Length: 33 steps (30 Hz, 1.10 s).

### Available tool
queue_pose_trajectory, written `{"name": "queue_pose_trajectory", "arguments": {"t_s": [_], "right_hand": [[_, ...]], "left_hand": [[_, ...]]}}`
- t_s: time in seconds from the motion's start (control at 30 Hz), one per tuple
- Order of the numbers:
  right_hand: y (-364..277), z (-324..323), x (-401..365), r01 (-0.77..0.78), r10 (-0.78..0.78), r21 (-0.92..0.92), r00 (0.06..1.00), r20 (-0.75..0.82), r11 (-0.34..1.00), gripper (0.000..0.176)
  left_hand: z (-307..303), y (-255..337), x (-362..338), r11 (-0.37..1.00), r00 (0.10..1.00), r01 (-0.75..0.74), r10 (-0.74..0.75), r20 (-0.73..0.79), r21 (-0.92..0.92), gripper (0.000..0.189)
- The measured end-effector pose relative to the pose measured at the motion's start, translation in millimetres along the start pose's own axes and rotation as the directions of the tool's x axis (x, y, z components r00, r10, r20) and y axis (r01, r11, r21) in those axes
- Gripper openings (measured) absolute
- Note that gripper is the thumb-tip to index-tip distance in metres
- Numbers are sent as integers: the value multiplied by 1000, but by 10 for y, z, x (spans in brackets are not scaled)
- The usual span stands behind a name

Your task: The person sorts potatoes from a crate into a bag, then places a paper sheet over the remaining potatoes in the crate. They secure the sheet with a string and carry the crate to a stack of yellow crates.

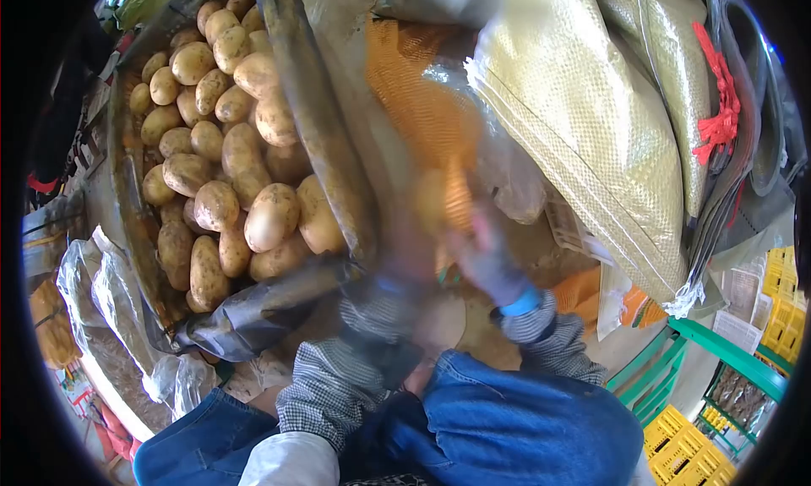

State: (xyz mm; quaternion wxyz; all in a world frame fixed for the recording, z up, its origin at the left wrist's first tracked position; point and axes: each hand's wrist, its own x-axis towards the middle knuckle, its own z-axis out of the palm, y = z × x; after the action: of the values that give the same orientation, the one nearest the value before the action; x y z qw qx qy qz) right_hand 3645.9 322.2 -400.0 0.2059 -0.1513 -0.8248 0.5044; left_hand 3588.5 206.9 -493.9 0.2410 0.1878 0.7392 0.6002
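Note:
An orange mesh bag (418, 89) stretches down from the top centre toward my hands. My right hand (486, 253), in a greyish glove with a blue band at the wrist, is closed on the lower end of the mesh. My left hand (404, 248) is smeared by motion beside it. A blurred yellowish potato (432, 200) is at the left hand's fingertips, against the mesh. To the left stands a dark-lined crate (325, 139) heaped with potatoes (241, 152).
Large woven sacks (583, 131) with a red tie (716, 97) stand at the right. A green metal frame (650, 372) and yellow crates (688, 448) are at the lower right. Clear plastic (106, 292) hangs by the crate's left side.

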Motion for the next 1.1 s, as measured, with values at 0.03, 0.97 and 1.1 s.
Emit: {"name": "queue_pose_trajectory", "arguments": {"t_s": [0.03, 0.97, 1.1], "right_hand": [[74, 130, 1, 37, -44, -63, 992, -117, 997, 36], [146, -116, 107, -190, 194, 325, 981, 20, 926, 34], [102, 164, 23, 76, -78, -111, 997, -9, 991, 30]], "left_hand": [[27, -110, -50, 933, 994, -103, 89, 56, 344, 46], [-166, 295, -171, 980, 987, -38, 67, 144, -194, 59], [-288, 323, -110, 855, 904, -397, 301, 304, 333, 65]]}}
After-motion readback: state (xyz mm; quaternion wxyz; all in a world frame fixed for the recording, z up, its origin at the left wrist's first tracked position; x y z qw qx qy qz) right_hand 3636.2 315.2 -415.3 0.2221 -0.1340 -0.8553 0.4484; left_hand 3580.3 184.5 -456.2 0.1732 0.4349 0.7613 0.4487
